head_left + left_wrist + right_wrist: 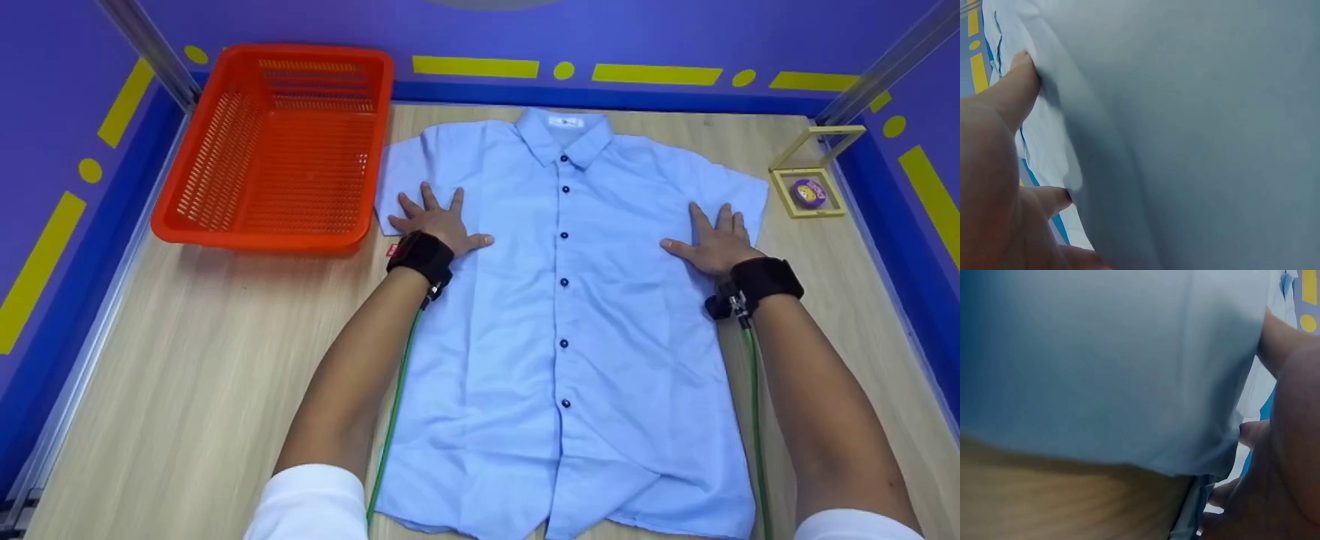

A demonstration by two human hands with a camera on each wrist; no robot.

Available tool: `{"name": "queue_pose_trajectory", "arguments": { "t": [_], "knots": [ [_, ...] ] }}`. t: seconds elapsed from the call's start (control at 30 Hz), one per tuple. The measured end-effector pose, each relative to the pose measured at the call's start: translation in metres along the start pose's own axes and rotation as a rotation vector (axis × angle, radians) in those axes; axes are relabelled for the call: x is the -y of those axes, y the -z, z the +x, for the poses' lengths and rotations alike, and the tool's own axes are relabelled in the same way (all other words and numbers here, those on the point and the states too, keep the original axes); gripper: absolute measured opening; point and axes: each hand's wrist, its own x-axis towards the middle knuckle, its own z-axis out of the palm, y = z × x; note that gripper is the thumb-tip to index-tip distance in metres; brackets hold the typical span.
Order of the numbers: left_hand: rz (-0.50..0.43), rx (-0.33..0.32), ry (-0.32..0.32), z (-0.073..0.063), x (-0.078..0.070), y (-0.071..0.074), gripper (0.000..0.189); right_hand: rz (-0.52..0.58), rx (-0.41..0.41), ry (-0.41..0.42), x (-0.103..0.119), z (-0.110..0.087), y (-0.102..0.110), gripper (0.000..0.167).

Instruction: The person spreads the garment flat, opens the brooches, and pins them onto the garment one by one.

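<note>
A light blue short-sleeved shirt (pixel 517 337) lies front up and spread flat, its collar (pixel 566 135) at the far side and dark buttons down the middle. My left hand (pixel 439 223) rests on it with spread fingers, by the left sleeve (pixel 401 176). On the opposite side my right hand (pixel 716 244) lies with fingers spread, near the right sleeve (pixel 739 195). Both wrist views show fingertips against the blue cloth. Soft wrinkles cross the lower part, and the bottom hem (pixel 675 525) is uneven near the front edge.
An orange-red plastic basket (pixel 169 217) stands at the back left, close beside the left sleeve. A small hinged box (pixel 819 211) with its lid up sits at the back right, a purple round piece (pixel 808 193) inside. Blue-purple walls (pixel 487 30) enclose the wooden table (pixel 202 375).
</note>
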Motion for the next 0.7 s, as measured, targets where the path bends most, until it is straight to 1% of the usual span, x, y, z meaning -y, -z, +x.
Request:
{"name": "queue_pose_trajectory", "arguments": {
  "t": [0.1,0.27,0.37,0.43,0.53,0.63,0.7],
  "knots": [
    [0.016,0.002,-0.001,-0.002,-0.001,0.001,0.102,0.004,0.004,-0.006,0.000,-0.001,0.001,0.103],
    [0.028,0.021,0.009,-0.001,-0.004,0.002,0.102,0.022,-0.028,0.009,-0.001,-0.001,0.004,0.107],
    [0.030,-0.004,-0.011,-0.002,-0.008,0.003,0.099,0.043,-0.070,0.032,-0.008,-0.001,0.010,0.107],
    [0.019,-0.041,-0.050,-0.003,-0.013,0.004,0.096,0.054,-0.109,0.040,-0.016,-0.002,0.015,0.105],
    [-0.013,-0.087,-0.149,-0.006,-0.022,0.003,0.093,0.059,-0.180,0.019,-0.031,-0.003,0.024,0.101],
    [-0.019,-0.095,-0.255,-0.007,-0.033,-0.001,0.094,0.058,-0.244,-0.027,-0.046,-0.004,0.035,0.094],
    [-0.014,-0.084,-0.309,-0.007,-0.040,-0.006,0.096,0.048,-0.284,-0.061,-0.057,-0.004,0.042,0.088]
  ]
}}
